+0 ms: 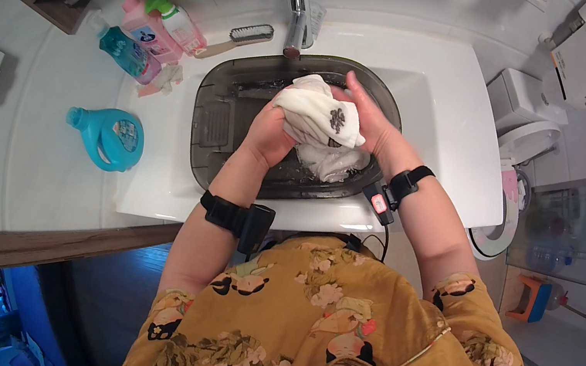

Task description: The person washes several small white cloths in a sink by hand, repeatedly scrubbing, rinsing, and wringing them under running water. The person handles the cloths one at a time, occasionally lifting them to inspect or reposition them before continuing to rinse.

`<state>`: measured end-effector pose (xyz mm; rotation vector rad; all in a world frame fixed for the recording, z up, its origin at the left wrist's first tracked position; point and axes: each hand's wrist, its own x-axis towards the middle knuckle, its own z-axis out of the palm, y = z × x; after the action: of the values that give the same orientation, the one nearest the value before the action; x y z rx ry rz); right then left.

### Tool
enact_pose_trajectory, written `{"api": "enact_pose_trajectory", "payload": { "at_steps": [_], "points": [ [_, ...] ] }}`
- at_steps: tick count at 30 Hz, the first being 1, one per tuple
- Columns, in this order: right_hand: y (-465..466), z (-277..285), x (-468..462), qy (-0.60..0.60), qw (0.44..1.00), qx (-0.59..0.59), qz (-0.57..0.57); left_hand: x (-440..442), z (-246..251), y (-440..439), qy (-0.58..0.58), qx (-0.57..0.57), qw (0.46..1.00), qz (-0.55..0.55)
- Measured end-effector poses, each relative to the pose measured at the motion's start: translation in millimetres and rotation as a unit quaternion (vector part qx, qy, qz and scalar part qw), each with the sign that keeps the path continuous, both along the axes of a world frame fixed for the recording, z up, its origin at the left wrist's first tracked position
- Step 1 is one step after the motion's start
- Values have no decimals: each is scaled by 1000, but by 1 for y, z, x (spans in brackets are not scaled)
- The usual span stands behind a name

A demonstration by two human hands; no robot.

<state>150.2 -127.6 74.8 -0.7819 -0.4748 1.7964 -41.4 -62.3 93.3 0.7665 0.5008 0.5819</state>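
A wet white cloth, perhaps a sock, is bunched between my two hands above the basin; a dark printed mark shows on its right side. My left hand cups its left side, palm up, with the fingers partly hidden under the fabric. At the right, my right hand holds the other side, its thumb sticking up. Beneath them, a second pale wet fabric piece lies in the water. The dark translucent plastic washing basin has a ribbed washboard area at its left and sits in the white sink.
A chrome faucet rises behind the basin, beside a scrubbing brush. To the left stand a green-topped spray bottle, a pink bottle, a teal pump bottle and a turquoise detergent jug. A toilet is at the right.
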Motion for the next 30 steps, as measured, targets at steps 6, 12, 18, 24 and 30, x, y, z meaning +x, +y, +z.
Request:
{"api": "enact_pose_trajectory", "payload": {
  "at_steps": [6, 12, 18, 24, 30],
  "points": [
    [-10, -19, -19, 151, 974, 79, 151, -4, -1, 9, 104, 154, 982, 31],
    [-9, -22, -25, 130, 991, -9, 42, -16, 20, 30, 273, 247, 930, -11],
    [-15, -11, -21, 145, 988, 37, 35, -52, 56, 13, 254, 570, 778, -72],
    [-12, 5, -27, 48, 991, 15, 122, -28, 55, 11, 221, 849, 480, -8],
    [-1, 32, -31, -253, 951, 88, 154, -16, 44, 24, 338, 821, 457, -52]
  ]
}}
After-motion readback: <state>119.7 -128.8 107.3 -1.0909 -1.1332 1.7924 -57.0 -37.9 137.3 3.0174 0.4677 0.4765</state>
